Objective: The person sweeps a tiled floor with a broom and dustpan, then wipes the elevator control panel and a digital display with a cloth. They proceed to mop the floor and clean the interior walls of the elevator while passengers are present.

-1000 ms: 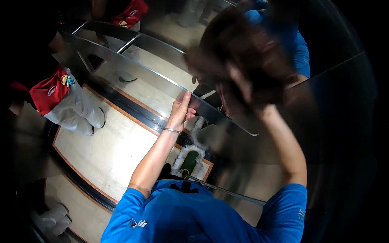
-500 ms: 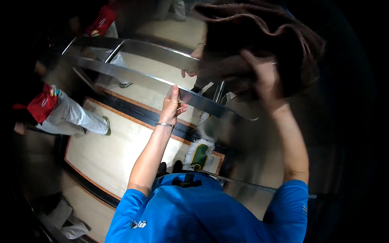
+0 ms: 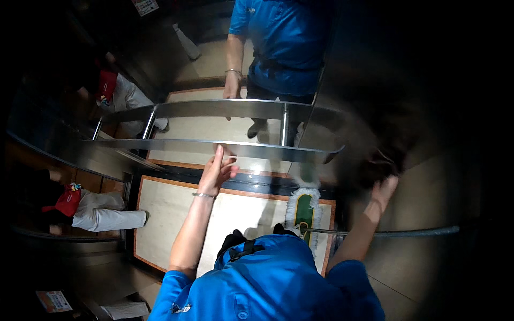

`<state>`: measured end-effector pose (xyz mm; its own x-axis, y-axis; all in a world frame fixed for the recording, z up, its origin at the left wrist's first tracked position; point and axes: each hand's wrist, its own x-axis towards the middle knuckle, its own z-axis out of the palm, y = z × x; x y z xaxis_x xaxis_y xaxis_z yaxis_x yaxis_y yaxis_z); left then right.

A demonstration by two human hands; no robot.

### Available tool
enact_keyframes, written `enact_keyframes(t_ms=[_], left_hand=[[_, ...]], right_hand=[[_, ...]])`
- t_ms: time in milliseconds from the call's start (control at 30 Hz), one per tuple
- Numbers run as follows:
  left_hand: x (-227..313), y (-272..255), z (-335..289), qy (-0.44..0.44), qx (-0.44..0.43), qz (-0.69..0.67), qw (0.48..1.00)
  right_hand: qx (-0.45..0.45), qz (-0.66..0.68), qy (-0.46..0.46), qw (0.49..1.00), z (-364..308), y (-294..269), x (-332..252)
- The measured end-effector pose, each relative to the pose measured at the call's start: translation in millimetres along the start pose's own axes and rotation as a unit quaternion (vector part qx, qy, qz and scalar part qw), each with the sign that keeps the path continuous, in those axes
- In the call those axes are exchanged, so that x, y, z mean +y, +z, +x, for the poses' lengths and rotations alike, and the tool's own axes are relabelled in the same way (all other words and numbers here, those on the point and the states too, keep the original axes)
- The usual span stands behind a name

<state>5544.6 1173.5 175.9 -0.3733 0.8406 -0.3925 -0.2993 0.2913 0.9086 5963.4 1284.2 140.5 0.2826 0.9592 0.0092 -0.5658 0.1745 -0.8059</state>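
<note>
Up high, the shiny metal rail (image 3: 235, 150) is gripped by the left hand (image 3: 217, 171), fingers curled on its edge. A dark cloth (image 3: 375, 144) is pressed on the mirror wall (image 3: 417, 214) by the right hand (image 3: 381, 193). The mop (image 3: 303, 211) leaning behind could be knocked over by an elbow. The cloth is blurred, so the right hand's grip cannot be told.
</note>
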Motion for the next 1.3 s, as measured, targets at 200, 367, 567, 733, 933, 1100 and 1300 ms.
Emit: enact_keyframes(t_ms=[200,367,567,733,933,1100,1300], left_hand=[[-25,-104,-2,0.265,0.109,0.268,0.92],[24,-116,25,0.538,0.132,0.559,0.617],[99,-217,35,0.575,0.111,0.569,0.578],[124,-310,96,0.522,0.103,0.624,0.572],[128,-278,77,0.572,0.121,0.581,0.566],[110,-283,91,0.57,0.028,0.627,0.53],[121,-316,94,0.537,-0.047,0.568,0.622]], right_hand=[[0.149,-0.189,-0.106,0.965,-66,-72,184],[0.156,-0.588,-0.468,0.641,-52,-24,331],[0.091,-0.598,-0.288,0.742,-189,218,383],[-0.056,-0.491,-0.189,0.848,-254,305,375],[0.217,-0.446,-0.319,0.808,-161,213,198],[0.363,-0.663,-0.358,0.549,-90,269,140],[0.083,-0.753,-0.37,0.538,-160,414,333]])
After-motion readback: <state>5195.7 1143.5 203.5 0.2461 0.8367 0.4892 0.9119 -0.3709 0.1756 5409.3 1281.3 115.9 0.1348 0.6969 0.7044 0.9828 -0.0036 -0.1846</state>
